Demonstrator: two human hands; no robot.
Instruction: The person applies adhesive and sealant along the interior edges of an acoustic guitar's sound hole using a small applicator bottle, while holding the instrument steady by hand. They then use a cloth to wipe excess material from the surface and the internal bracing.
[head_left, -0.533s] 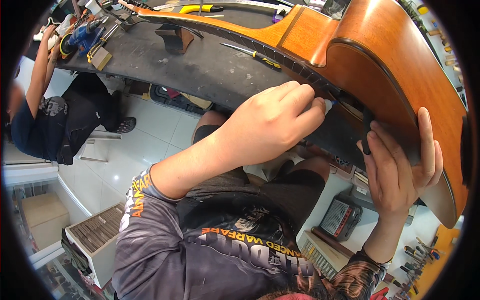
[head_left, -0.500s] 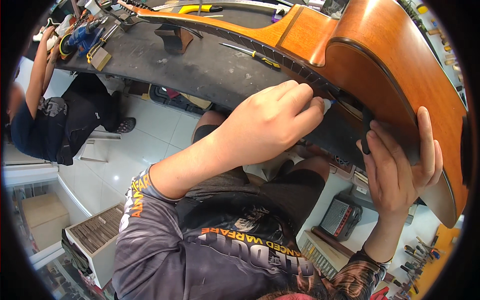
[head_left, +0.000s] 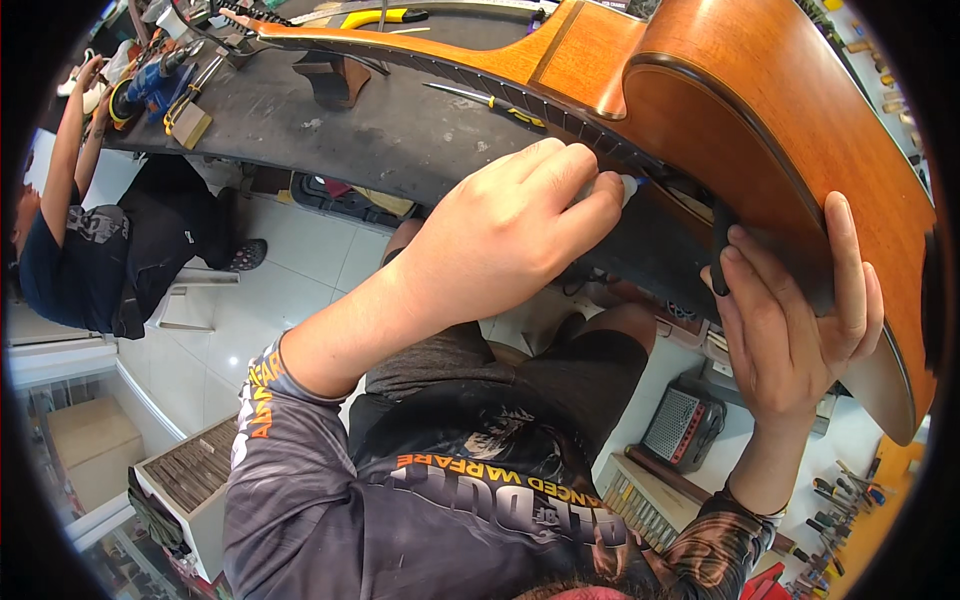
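An acoustic guitar [head_left: 745, 130] with an orange-brown body lies on its side on the dark workbench, its neck reaching to the far left. My left hand [head_left: 515, 215] is closed in a pinch beside the fretboard's body end. From its fingertips pokes the pale tip of a small object [head_left: 629, 188], with a bit of blue at the end; the rest is hidden in my fingers. My right hand [head_left: 785, 320] pinches a dark, strip-like piece [head_left: 720, 250] near the soundboard edge. Its other fingers stretch up against the guitar's side. The strings and soundhole are mostly out of sight.
On the workbench [head_left: 400, 140] lie a yellow-and-black thin tool [head_left: 515, 110], a wooden neck rest [head_left: 335, 80] and a yellow-handled cutter [head_left: 385, 17]. Another person [head_left: 100, 240] works at the left beside a blue power tool [head_left: 160, 75]. A small amplifier [head_left: 683, 425] stands below.
The whole view has shifted slightly, so the guitar and bench appear a little further left and up. Both hands keep about the same places against the guitar.
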